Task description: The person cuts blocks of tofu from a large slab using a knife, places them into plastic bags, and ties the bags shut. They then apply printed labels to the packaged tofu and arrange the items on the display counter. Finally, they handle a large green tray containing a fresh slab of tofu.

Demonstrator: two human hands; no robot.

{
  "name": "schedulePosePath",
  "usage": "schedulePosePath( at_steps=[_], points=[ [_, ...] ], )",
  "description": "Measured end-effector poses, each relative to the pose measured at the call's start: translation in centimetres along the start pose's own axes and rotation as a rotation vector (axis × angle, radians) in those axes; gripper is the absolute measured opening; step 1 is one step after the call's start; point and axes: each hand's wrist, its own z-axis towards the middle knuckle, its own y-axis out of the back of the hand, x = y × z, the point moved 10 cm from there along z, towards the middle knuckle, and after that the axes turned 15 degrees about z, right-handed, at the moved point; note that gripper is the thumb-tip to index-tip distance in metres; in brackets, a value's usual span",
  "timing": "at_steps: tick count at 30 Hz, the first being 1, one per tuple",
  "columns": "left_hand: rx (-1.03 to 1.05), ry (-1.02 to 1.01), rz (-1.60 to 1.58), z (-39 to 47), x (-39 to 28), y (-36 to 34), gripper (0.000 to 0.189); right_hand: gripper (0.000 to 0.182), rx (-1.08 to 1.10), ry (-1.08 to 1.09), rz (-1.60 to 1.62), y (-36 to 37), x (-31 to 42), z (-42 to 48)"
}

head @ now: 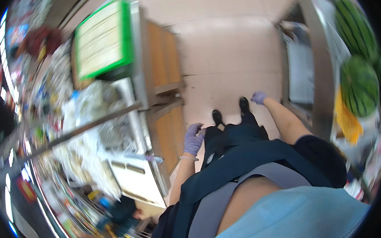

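My left hand (pixel 194 139), in a thin purple glove, hangs beside my thigh with its fingers loosely bent and nothing held. It is nearest to the wooden cabinet front (pixel 170 135) of the counter on the left. My right hand (pixel 259 98), gloved alike, swings out over the floor by my right shoe. Its fingers are curled a little and slightly apart, and I see nothing in them. Neither hand touches a thing. Below me are my dark apron (pixel 233 162) and black shoes (pixel 216 117).
On the left counter sits a green crate (pixel 125 34) of pale blocks, near clear plastic bags (pixel 100 102) and a metal bar (pixel 88 129). Two watermelons (pixel 359 85) lie on the metal-edged stand (pixel 320 60) at right. Another person (pixel 122 211) is at lower left. Tiled floor (pixel 228 50) runs between.
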Motion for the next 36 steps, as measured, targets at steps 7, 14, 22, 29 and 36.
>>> schedulePosePath(
  at_steps=[7, 14, 22, 29, 36],
  points=[
    [-0.264, 0.233, -0.221, -3.1, 8.6, 7.3, 0.024, 0.043, 0.283, 0.296, 0.415, -0.4, 28.2, 5.8],
    [-0.377, 0.330, -0.522, 0.0, 12.5, 11.8, 0.021, 0.030, 0.120, 0.565, 0.433, 10.2, 56.3, 4.0],
    [-0.889, -0.108, -0.327, 15.7, 3.5, 28.4, 0.060, 0.044, -0.303, 0.997, 0.103, 26.9, 88.1, 4.9],
    [-1.223, 0.702, -0.583, 30.7, 18.8, 34.9, 0.062, 0.057, -0.401, 0.955, -0.418, 31.8, 103.5, 18.2],
    [-0.927, 1.180, -0.273, 31.3, 27.5, 35.8, 0.050, 0.061, -0.034, 0.895, -0.548, 26.2, 102.9, 27.6]
  ],
)
